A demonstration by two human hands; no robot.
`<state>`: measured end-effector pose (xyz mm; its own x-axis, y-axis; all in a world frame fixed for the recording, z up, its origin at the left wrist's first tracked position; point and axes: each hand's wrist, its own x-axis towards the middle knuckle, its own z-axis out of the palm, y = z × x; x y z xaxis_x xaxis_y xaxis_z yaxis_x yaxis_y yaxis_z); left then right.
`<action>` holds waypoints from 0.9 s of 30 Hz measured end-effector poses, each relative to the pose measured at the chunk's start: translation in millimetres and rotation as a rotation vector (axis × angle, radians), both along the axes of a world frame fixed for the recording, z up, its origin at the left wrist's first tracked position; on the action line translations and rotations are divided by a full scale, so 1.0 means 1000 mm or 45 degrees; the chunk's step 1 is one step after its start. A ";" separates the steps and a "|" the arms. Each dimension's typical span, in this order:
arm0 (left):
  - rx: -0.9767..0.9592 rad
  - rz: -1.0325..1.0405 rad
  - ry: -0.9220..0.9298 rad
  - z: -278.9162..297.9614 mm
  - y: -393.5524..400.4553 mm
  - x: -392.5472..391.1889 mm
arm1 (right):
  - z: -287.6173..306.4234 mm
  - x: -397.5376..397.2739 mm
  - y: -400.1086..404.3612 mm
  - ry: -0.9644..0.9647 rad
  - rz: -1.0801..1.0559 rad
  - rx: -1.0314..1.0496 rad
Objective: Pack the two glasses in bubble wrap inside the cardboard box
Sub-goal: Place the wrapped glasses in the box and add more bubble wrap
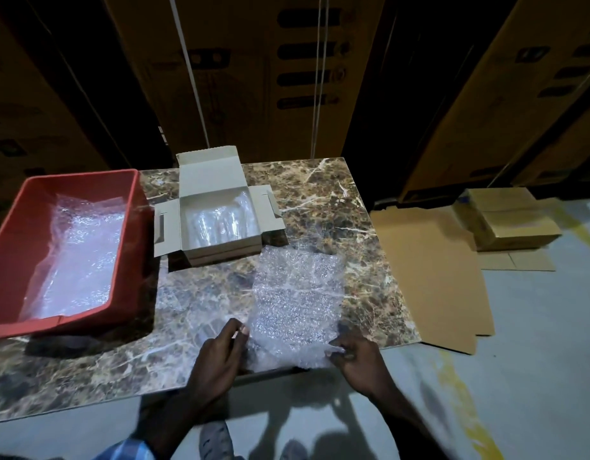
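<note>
From the head camera, a sheet of bubble wrap lies flat on the marble-patterned table, its near edge overhanging the table's front. The left hand pinches the sheet's near-left edge between thumb and fingers; the right hand pinches the near-right corner. At 11 o'clock from the sheet, the open cardboard box stands with flaps spread; clear wrapped shapes lie inside, too glary to say whether they are the glasses. At 9 o'clock a red plastic bin holds more bubble wrap, its left side cut off. At 3 o'clock, flattened cardboard lies on the floor. The background is dark, with tall cartons barely legible.
</note>
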<state>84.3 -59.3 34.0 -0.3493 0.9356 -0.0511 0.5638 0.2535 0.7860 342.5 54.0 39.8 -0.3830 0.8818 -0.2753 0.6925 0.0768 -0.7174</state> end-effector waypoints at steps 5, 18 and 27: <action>-0.028 0.080 -0.152 0.017 0.031 -0.011 | 0.001 -0.007 0.010 0.272 -0.093 -0.240; 0.066 0.154 -0.150 0.021 0.079 -0.020 | 0.003 -0.039 0.019 0.448 -0.348 -0.146; 0.039 0.027 -0.042 0.013 0.105 -0.028 | -0.006 -0.054 0.038 0.671 -0.746 -0.327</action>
